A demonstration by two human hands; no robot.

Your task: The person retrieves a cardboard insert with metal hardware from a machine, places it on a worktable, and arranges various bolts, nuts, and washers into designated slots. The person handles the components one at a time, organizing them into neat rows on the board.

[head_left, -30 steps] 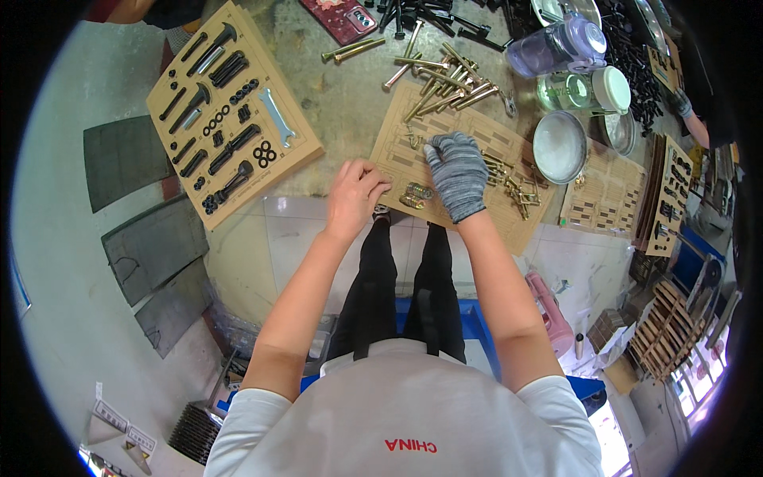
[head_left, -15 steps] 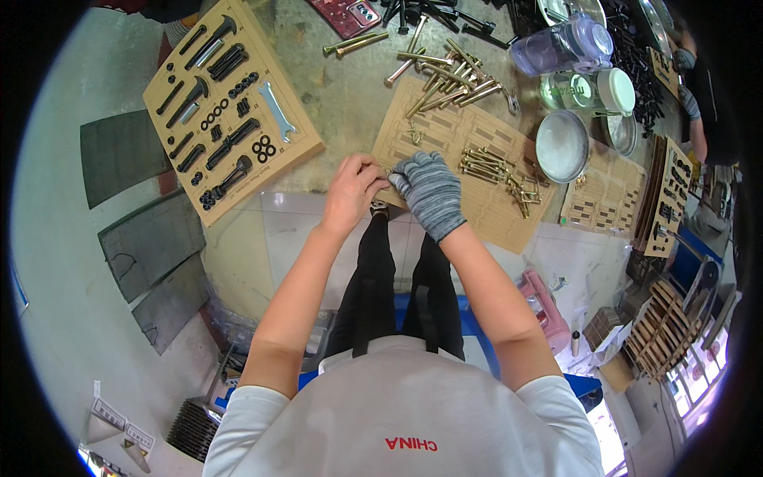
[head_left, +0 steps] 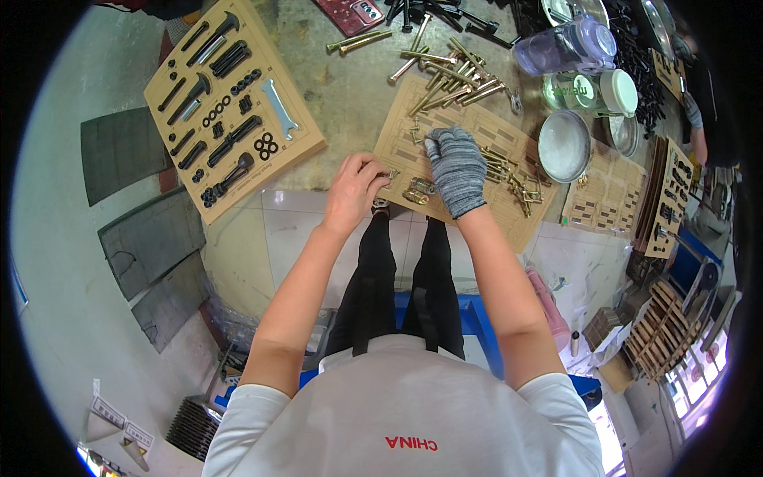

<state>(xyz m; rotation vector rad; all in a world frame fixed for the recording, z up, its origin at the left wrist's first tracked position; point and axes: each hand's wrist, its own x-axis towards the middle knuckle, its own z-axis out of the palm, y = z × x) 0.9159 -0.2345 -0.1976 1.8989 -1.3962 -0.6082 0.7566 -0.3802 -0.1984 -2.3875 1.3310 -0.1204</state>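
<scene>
My left hand (head_left: pixel 355 189) is bare and closed, its fingertips pinching small brass-coloured hardware (head_left: pixel 392 174) at the near left corner of a tan board (head_left: pixel 505 226). My right hand (head_left: pixel 458 171) wears a grey knitted glove. Its fingers are curled down over the board, and what they hold, if anything, is hidden. Just left of those fingertips lie a few small brass-coloured screws (head_left: pixel 415 130). Between my hands, short brass-coloured pieces (head_left: pixel 419 190) rest near the board's front edge. Partly behind the glove are several brass-coloured bolts (head_left: pixel 497 164), with smaller hardware (head_left: pixel 522 191) beside them.
Long brass-coloured bolts (head_left: pixel 453 75) are heaped beyond the board. At left, a display board (head_left: pixel 306 151) carries black hardware and a wrench (head_left: pixel 280 110). To the right stand a purple bottle (head_left: pixel 560 48), a green-tinted bottle (head_left: pixel 584 91) and a round metal dish (head_left: pixel 564 146). A phone (head_left: pixel 350 14) lies at the back.
My right hand has moved right and away from my left hand, toward the small screws. The short brass-coloured pieces near the front edge have come into sight. My left hand has stayed nearly in place.
</scene>
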